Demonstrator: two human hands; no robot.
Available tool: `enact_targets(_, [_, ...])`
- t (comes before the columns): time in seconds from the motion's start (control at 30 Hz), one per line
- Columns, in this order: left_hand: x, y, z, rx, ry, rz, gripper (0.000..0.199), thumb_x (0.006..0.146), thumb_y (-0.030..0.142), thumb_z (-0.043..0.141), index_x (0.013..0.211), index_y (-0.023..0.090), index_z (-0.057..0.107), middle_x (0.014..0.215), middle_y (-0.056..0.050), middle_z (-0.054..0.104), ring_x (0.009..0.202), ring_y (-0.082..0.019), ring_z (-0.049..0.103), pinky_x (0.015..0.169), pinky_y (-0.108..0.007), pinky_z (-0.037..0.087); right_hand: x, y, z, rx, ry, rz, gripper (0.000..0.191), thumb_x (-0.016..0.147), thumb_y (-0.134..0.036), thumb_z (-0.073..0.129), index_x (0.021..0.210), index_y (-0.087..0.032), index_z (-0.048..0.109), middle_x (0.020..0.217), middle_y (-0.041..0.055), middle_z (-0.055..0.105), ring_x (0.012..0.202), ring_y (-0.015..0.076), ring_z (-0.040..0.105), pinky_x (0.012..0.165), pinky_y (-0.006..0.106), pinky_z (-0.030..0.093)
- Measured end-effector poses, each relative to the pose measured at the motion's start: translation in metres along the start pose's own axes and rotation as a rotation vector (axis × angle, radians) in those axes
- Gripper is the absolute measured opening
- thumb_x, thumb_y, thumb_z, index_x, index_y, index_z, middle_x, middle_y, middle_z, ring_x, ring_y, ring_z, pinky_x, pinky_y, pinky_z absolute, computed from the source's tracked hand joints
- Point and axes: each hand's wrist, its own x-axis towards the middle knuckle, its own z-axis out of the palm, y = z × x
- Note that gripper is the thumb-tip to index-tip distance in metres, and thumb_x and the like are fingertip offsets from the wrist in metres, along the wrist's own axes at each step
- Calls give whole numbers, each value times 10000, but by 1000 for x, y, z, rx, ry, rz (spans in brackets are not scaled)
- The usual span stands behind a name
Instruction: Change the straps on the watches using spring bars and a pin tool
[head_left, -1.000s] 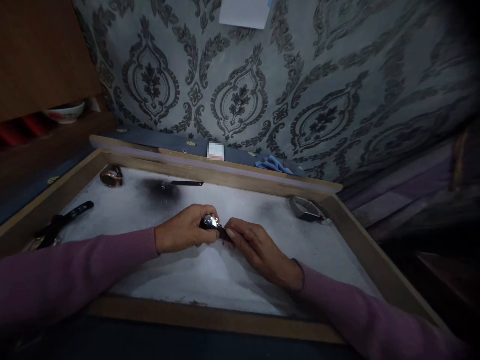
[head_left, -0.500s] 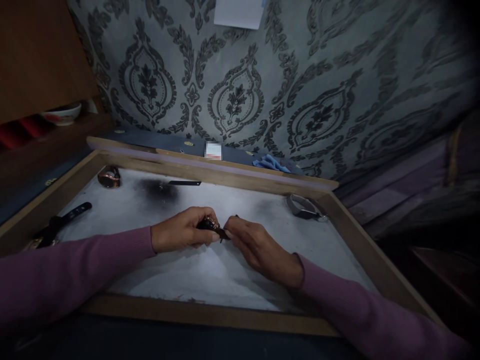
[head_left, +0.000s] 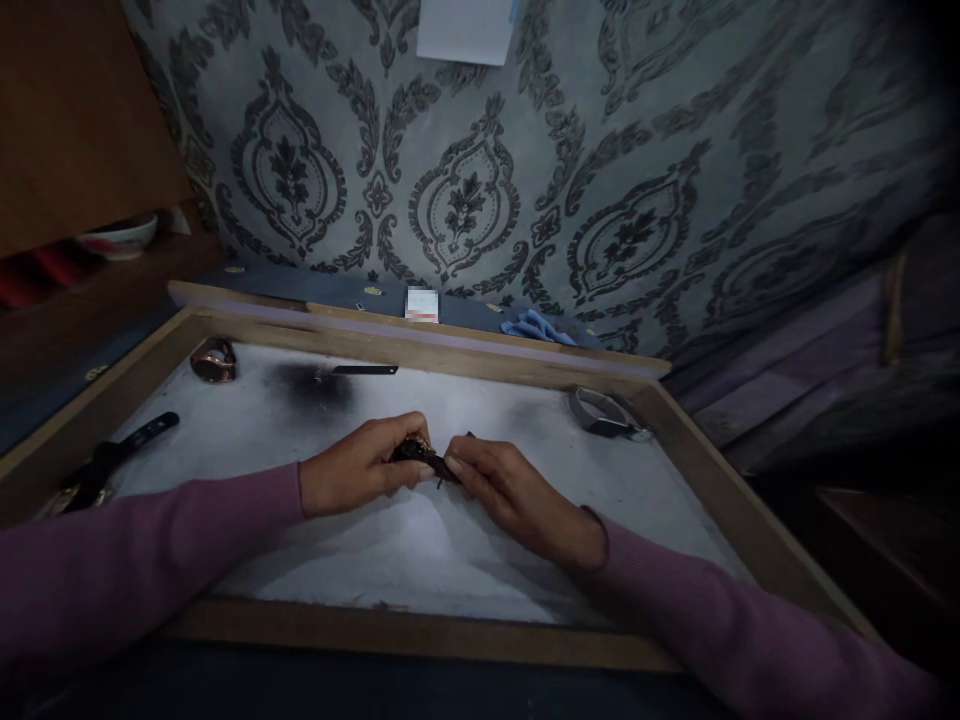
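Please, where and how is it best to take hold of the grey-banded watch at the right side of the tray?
I would pinch the grey band from above, one finger inside and the thumb outside: it appears to form an open loop with its upper edge exposed, clear of the tray wall.

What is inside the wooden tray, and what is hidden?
A copper watch, a black-strapped watch, a grey watch and a thin black strip are visible in the tray. What lies under the left hand, right hand and sleeves is covered.
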Motion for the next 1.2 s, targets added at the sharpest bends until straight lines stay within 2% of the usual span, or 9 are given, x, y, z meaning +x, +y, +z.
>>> enact_targets(0.13, [2,-5,0,-262,-117,-101,276,775,380,623,767,184,429,616,64,497,489,-61,390,464,-205,300,-1,1,-1,-120,6,-119,242,954,-187,339,713,-210,346,677,-14,422,586,120,381,555,253,305])
enact_targets(0.23, [3,-6,-1,-322,-120,-110,277,768,366,638,760,178,436,605,64,508,469,-47,379,454,-200,283,-1,0,-3,-136,4,-164,234,937,-148,335,713,-217,332,675,-15,416,578,121,367,545,253,301])
enact_targets(0.57, [2,-2,3,-103,10,11,201,803,317,578,774,190,424,613,74,444,529,-70,405,496,-202,345,2,-3,-4,-4,11,-5,328,978,-281,345,660,-202,360,597,-39,388,534,102,365,520,239,292])
enact_targets(0.77, [1,-2,5,53,92,61,176,824,311,551,773,195,429,626,66,450,536,-79,437,508,-207,350,2,-3,-5,72,11,35,348,982,-310,350,656,-193,390,578,-46,381,515,95,366,496,229,286])
enact_targets(0.83, [1,-2,6,16,74,44,185,817,319,561,778,192,432,627,68,446,537,-77,430,506,-207,346,1,-3,-4,40,11,12,339,982,-296,351,661,-194,388,593,-39,397,532,100,377,512,234,297])
enact_targets(1.03, [4,-6,2,-240,-81,-94,282,776,391,622,773,184,432,618,62,496,506,-64,404,477,-204,312,0,-3,-4,-61,-4,-81,306,981,-255,331,682,-202,364,630,-23,414,567,113,365,544,252,309])
enact_targets(1.2, [5,-7,-3,-311,-118,-139,281,751,357,651,820,180,445,634,63,495,510,-65,410,476,-202,301,3,4,-3,82,-28,25,365,981,-354,347,656,-194,388,586,-37,396,537,102,359,512,238,303])
